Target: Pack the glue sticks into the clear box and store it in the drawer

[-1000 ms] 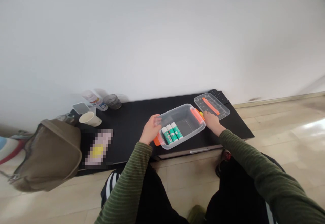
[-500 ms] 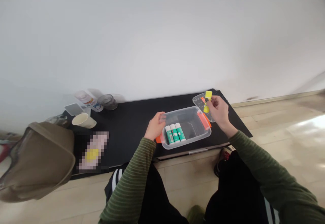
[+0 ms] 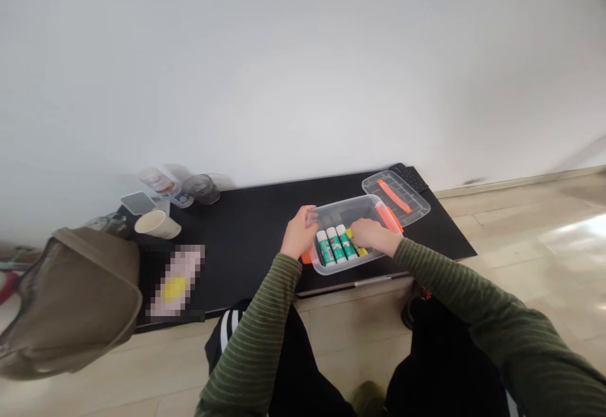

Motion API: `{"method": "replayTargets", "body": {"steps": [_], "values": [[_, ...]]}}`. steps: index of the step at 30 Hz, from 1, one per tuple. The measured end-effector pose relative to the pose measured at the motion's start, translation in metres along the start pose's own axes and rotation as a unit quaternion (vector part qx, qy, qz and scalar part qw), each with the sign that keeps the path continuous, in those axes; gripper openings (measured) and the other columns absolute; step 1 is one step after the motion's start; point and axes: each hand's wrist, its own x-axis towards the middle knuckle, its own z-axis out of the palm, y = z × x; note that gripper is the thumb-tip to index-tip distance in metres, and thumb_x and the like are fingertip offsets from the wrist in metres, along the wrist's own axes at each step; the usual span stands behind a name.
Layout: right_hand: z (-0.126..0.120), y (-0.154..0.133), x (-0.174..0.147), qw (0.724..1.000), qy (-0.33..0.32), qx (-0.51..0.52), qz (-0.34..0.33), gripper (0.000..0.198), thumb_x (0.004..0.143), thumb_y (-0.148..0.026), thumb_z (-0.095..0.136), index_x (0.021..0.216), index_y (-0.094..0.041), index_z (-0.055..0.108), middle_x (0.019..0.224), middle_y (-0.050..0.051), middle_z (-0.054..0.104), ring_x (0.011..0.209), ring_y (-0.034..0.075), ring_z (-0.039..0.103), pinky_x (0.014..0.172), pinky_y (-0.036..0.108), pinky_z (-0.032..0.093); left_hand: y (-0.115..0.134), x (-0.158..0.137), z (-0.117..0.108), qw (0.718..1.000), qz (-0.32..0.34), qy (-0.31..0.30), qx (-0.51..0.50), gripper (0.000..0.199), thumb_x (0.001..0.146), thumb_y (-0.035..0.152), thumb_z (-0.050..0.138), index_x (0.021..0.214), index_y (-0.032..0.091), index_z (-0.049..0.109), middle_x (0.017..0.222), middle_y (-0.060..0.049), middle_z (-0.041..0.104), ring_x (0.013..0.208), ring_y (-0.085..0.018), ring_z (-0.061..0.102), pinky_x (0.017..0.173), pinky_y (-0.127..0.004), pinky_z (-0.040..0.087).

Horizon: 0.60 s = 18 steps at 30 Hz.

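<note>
A hand could cross the bench (image 3: 250, 234) between paper cup (image 3: 157, 224) and box (image 3: 337, 269). The box's right half — blocked by the right hand (image 3: 372, 234).

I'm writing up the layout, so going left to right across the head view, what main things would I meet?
Brown bag, paper cup, grey glass, left hand, three green-and-white tubes, right hand, clear lid.

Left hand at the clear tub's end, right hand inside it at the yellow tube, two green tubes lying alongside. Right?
Not quite: three green tubes, not two, per the head view. Left hand at the clear tub's end and right hand inside at the yellow tube are correct.
</note>
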Motion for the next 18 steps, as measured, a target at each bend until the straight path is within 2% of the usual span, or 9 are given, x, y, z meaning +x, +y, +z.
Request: {"method": "replayTargets", "body": {"steps": [4,6,10,12,14,16,18], "values": [[0.0,0.003,-0.008,1.0,0.023,-0.018,-0.004,0.024,0.079,-0.012,0.058,0.097,-0.01,0.074,0.096,0.02,0.072,0.084,0.028,0.071,0.07,0.035,0.051,0.0,0.0,0.0,1.0,0.0,-0.003,-0.001,0.049,0.073,0.009,0.053,0.12,0.021,0.057,0.112,-0.007,0.07,0.1,-0.02,0.067,0.093,-0.036,0.05],[-0.002,0.008,-0.015,0.998,0.057,-0.021,-0.016,0.024,0.082,-0.014,0.055,0.096,-0.011,0.074,0.098,0.019,0.072,0.087,0.028,0.07,0.072,0.034,0.051,0.0,0.0,0.0,1.0,0.0,-0.004,-0.001,0.049,0.073,0.008,0.052,0.12,0.021,0.057,0.112,-0.007,0.07,0.1,-0.02,0.067,0.093,-0.036,0.05],[-0.005,0.025,-0.034,0.975,0.209,0.018,-0.071,0.026,0.089,-0.023,0.049,0.094,-0.018,0.074,0.093,0.01,0.074,0.089,0.025,0.069,0.08,0.035,0.049,0.0,0.001,0.0,1.0,0.002,-0.005,-0.006,0.048,0.074,0.009,0.051,0.12,0.021,0.056,0.111,-0.006,0.07,0.099,-0.018,0.067,0.094,-0.035,0.049],[-0.004,0.039,-0.045,0.941,0.311,0.083,-0.109,0.028,0.092,-0.025,0.046,0.101,-0.022,0.073,0.097,0.006,0.075,0.089,0.021,0.068,0.08,0.031,0.049,-0.001,0.001,0.0,1.0,0.003,-0.006,-0.01,0.048,0.074,0.009,0.052,0.12,0.021,0.056,0.111,-0.006,0.07,0.099,-0.018,0.067,0.094,-0.035,0.049],[-0.002,0.059,-0.053,0.886,0.417,0.155,-0.131,0.03,0.093,-0.027,0.045,0.106,-0.022,0.071,0.101,0.005,0.074,0.085,0.018,0.067,0.078,0.028,0.049,-0.003,0.001,0.001,1.0,0.002,-0.008,-0.012,0.049,0.073,0.009,0.052,0.12,0.021,0.056,0.111,-0.006,0.07,0.099,-0.018,0.067,0.093,-0.035,0.05],[0.003,0.081,-0.056,0.831,0.502,0.206,-0.119,0.031,0.093,-0.029,0.045,0.107,-0.02,0.071,0.103,0.007,0.073,0.079,0.017,0.066,0.075,0.027,0.05,-0.004,0.001,0.001,1.0,0.002,-0.009,-0.016,0.049,0.073,0.009,0.052,0.12,0.022,0.056,0.112,-0.006,0.07,0.099,-0.018,0.067,0.093,-0.035,0.05],[0.008,0.105,-0.053,0.806,0.538,0.23,-0.089,0.031,0.093,-0.03,0.046,0.108,-0.019,0.07,0.103,0.008,0.073,0.077,0.017,0.065,0.074,0.028,0.05,-0.005,0.002,0.001,1.0,0.004,-0.007,-0.025,0.049,0.072,0.009,0.052,0.12,0.021,0.057,0.112,-0.006,0.07,0.1,-0.019,0.067,0.094,-0.036,0.05]]}}
